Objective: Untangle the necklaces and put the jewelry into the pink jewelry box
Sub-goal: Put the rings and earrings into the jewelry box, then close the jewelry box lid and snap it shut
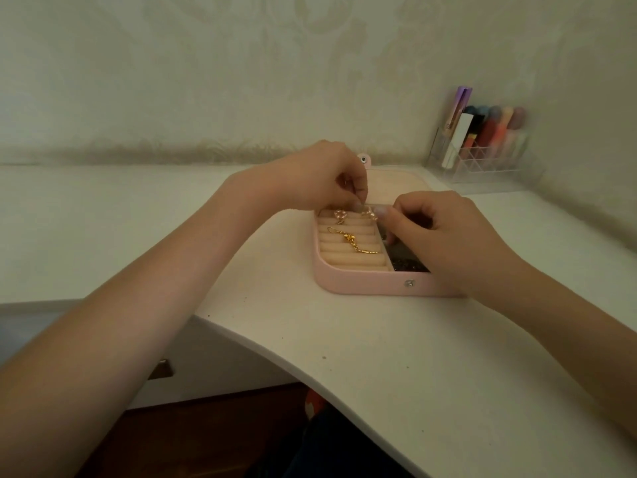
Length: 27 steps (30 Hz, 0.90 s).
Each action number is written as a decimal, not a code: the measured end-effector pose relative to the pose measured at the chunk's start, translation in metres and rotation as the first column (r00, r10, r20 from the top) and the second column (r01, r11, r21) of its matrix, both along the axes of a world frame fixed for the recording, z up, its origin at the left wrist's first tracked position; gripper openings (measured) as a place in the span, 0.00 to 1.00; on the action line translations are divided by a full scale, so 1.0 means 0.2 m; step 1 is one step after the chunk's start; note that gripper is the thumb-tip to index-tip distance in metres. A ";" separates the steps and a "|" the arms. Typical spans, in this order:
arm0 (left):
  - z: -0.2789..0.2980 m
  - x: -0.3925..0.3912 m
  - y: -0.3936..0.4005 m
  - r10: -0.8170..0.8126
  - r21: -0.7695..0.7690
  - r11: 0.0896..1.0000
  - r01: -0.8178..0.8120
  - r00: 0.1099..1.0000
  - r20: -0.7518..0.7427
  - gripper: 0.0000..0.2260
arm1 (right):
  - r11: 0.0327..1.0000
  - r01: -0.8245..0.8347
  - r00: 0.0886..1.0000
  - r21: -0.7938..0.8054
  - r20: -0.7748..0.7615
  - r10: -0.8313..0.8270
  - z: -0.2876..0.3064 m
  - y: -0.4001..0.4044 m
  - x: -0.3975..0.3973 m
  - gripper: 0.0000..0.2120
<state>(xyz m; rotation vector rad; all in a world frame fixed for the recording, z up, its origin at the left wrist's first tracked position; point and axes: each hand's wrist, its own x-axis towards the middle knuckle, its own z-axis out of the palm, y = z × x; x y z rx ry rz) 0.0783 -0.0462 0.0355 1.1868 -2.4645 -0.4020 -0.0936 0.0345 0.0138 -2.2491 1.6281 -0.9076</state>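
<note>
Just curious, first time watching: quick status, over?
Both hands pinching small jewelry over open pink jewelry box. Gold chain on ring rolls. Nothing blocking.

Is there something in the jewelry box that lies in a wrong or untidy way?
Yes, slightly. The gold earring lies slantwise across several ring rolls of the pink jewelry box instead of sitting in one slot. Nothing looks spilled or broken.

Left hand [320, 177] fingers curled downward, right hand [444, 232] fingers curled — fingertips nearly meeting

Bare desk [379, 357] before box [362, 281], organizer [482, 157] behind right
</note>
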 end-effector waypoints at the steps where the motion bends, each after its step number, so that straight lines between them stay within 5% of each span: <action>1: 0.00 0.00 0.00 -0.003 0.047 0.999 0.004 1.000 -0.023 0.03 | 1.000 -0.011 1.000 -0.011 0.002 0.011 0.00 0.00 0.00 0.19; 6: -0.01 0.04 -0.02 -0.029 0.258 0.963 0.075 0.984 -0.176 0.02 | 0.988 -0.102 0.985 -0.112 -0.150 0.085 0.02 0.03 0.02 0.16; 12: -0.03 0.03 -0.03 -0.002 0.257 0.965 0.051 0.982 -0.188 0.04 | 0.976 -0.190 0.961 -0.109 -0.225 0.162 0.01 0.07 0.04 0.15; 17: -0.04 0.04 -0.03 -0.019 0.314 0.944 0.099 0.969 -0.246 0.03 | 0.992 0.000 0.994 -0.123 0.112 0.014 0.04 0.02 -0.05 0.17; 24: -0.06 0.07 -0.04 -0.035 0.371 0.907 0.201 0.913 -0.407 0.10 | 0.954 0.300 0.857 0.016 0.434 -0.277 -0.04 -0.16 -0.27 0.11; 27: -0.07 0.06 -0.08 0.131 0.259 0.962 0.089 0.678 -0.723 0.05 | 0.939 0.328 0.801 0.105 0.495 -0.335 -0.09 -0.20 -0.31 0.07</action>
